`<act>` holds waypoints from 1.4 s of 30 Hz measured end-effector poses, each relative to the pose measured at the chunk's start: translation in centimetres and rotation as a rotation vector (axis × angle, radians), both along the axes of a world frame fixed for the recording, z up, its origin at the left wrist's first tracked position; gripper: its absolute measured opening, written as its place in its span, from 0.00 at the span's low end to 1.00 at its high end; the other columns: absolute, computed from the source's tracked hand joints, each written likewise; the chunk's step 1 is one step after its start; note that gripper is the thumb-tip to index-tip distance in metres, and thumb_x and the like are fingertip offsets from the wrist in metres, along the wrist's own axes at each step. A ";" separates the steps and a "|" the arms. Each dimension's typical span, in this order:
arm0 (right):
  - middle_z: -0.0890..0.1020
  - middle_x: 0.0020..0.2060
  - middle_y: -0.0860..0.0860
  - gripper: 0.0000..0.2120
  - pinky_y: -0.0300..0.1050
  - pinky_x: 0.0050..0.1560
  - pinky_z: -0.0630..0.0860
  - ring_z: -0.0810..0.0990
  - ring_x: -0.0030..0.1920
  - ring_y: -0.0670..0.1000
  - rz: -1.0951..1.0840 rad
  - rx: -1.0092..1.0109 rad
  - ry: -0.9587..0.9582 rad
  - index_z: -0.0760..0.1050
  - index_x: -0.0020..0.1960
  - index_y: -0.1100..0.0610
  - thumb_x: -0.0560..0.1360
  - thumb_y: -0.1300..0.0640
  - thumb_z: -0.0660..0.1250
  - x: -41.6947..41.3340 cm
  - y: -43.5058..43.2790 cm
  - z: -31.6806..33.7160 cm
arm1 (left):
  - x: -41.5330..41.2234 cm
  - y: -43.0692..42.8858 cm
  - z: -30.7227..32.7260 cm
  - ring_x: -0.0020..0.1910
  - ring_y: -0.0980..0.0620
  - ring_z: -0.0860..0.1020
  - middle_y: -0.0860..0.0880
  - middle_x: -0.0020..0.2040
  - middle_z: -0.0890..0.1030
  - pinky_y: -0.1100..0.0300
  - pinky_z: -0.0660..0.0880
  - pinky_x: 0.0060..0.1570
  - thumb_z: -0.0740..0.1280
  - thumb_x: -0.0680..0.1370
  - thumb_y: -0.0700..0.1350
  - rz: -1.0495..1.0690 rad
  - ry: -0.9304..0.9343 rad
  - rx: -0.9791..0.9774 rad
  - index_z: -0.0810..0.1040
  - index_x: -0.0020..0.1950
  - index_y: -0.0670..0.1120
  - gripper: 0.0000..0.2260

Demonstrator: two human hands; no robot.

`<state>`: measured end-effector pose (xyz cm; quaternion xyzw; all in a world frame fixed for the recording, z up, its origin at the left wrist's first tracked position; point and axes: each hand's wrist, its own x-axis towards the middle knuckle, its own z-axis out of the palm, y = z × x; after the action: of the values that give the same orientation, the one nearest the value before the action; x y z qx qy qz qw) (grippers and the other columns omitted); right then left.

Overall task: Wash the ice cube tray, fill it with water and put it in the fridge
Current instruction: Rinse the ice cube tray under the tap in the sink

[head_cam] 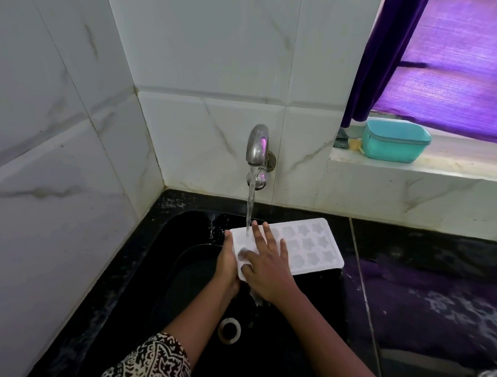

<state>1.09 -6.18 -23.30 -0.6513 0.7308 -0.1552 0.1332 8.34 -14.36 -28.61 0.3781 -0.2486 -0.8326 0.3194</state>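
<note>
At centre frame, the ice cube tray [304,246] is gripped by the left hand [227,263] and pressed by the flat, spread right hand [266,264].

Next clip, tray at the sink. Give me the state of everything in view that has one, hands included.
Tap: on, water running.
Ice cube tray: cavities up, held over the sink, left end under the running water.
Left hand: grips the tray's left end.
Right hand: fingers spread flat on the tray.
Drain: looks unplugged.
Teal container: on the window ledge, lid apparently on.
</note>
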 end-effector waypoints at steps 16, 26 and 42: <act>0.37 0.77 0.49 0.16 0.60 0.70 0.31 0.19 0.66 0.44 -0.023 -0.013 -0.022 0.72 0.63 0.47 0.77 0.49 0.55 0.0 -0.6 0.0 | -0.2 -0.8 1.1 0.56 0.42 0.82 0.43 0.56 0.84 0.50 0.76 0.53 0.49 0.80 0.67 0.023 -0.038 -0.020 0.78 0.65 0.46 0.31; 0.37 0.77 0.51 0.16 0.59 0.69 0.29 0.22 0.67 0.45 0.015 0.042 -0.093 0.69 0.65 0.43 0.78 0.50 0.54 2.1 -0.6 -0.7 | 2.1 -0.5 -0.1 0.49 0.42 0.84 0.42 0.51 0.85 0.53 0.81 0.44 0.48 0.81 0.65 0.179 -0.080 -0.052 0.79 0.61 0.43 0.32; 0.38 0.77 0.52 0.17 0.59 0.67 0.26 0.23 0.69 0.48 -0.011 -0.044 0.147 0.76 0.55 0.47 0.78 0.45 0.51 2.3 0.1 -1.3 | 2.3 2.2 -1.2 0.42 0.48 0.86 0.47 0.45 0.87 0.61 0.80 0.33 0.49 0.80 0.67 0.286 -0.098 0.025 0.81 0.54 0.46 0.30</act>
<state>3.37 -6.07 -24.58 -0.6596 0.7386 -0.1236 0.0639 10.63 -12.15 -29.86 0.4536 -0.1972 -0.7623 0.4175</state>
